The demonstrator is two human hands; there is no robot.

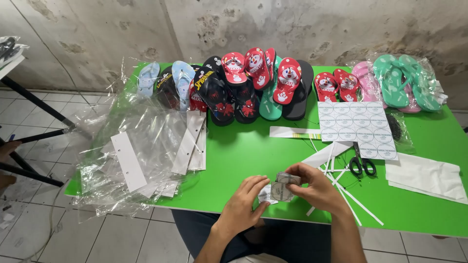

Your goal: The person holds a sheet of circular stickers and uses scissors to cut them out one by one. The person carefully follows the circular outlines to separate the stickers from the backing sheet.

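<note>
pinched between both hands, left hand (245, 197) and right hand (312, 187), the round stickers (280, 187) could be creased or dropped by scissors (361, 165) at three o'clock.

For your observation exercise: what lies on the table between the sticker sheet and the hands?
In the head view, black-handled scissors and loose white paper strips lie between sticker sheet and right hand.

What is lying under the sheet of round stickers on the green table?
Scissors poke out under the sticker sheet, handles showing. Their blade tips are covered. White paper strips lie beside them.
</note>
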